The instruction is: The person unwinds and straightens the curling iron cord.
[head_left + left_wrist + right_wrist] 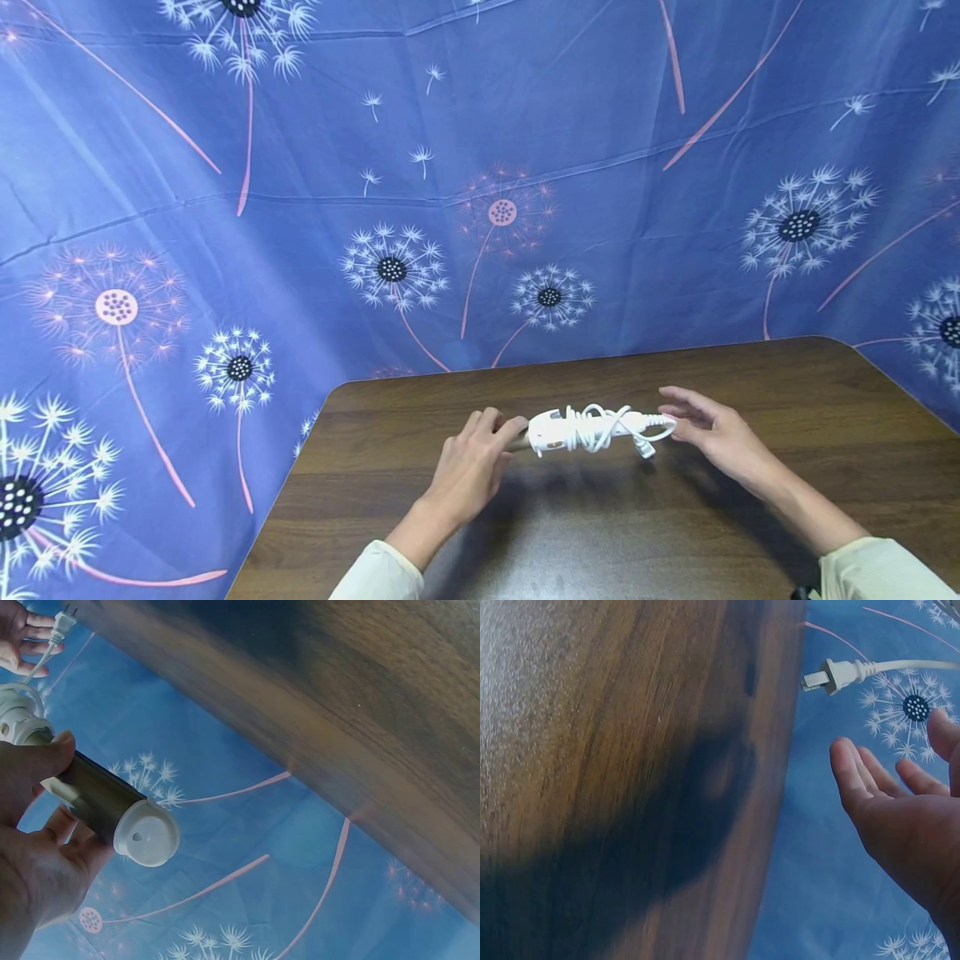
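A curling iron (551, 433) with a white handle and a thick dark barrel (101, 791) is held up over the table, lying roughly level. My left hand (468, 467) grips the barrel, thumb on one side and fingers on the other. A round white cap (152, 838) closes the barrel's end. The white cord (588, 429) is wound around the handle, and its plug (840, 676) dangles free. At the cord end, my right hand (716, 433) has its fingers spread and slightly bent, the fingertips right by the cord loop. Nothing shows in its palm in the right wrist view.
Beneath both hands is a dark wood-grain table (585, 533) with rounded far corners. A blue cloth (637, 250) printed with dandelions hangs behind it and along its left side. Light sleeves (881, 571) cover both forearms.
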The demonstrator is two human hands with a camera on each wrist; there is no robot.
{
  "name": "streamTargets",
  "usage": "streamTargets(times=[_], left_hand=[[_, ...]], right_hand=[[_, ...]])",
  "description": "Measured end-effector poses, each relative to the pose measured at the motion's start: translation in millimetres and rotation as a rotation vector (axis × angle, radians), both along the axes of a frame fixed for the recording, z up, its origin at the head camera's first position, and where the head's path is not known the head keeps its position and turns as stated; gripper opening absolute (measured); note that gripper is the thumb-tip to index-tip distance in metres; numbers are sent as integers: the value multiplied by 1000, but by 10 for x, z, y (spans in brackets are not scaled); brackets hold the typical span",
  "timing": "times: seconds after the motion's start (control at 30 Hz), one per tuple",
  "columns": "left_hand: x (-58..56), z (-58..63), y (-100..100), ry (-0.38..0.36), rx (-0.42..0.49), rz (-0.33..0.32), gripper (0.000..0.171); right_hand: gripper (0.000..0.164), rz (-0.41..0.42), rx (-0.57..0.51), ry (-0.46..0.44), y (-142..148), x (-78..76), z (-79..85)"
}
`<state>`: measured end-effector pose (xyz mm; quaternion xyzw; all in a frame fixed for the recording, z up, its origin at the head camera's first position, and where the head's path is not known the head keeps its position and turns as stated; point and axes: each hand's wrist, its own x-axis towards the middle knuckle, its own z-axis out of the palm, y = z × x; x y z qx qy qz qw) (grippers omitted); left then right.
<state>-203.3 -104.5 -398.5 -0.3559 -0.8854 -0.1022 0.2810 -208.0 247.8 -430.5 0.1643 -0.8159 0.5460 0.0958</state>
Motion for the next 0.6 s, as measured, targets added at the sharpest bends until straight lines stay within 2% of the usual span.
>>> streamTargets(times=[0.33,0.6], left_hand=[[-1,-22,26,17,0,-11,53],[-14,-22,35,21,0,-13,53]], right_hand=[[42,42,69,26,-66,-31,-39],[42,35,50,-43,-126,-72,-54]])
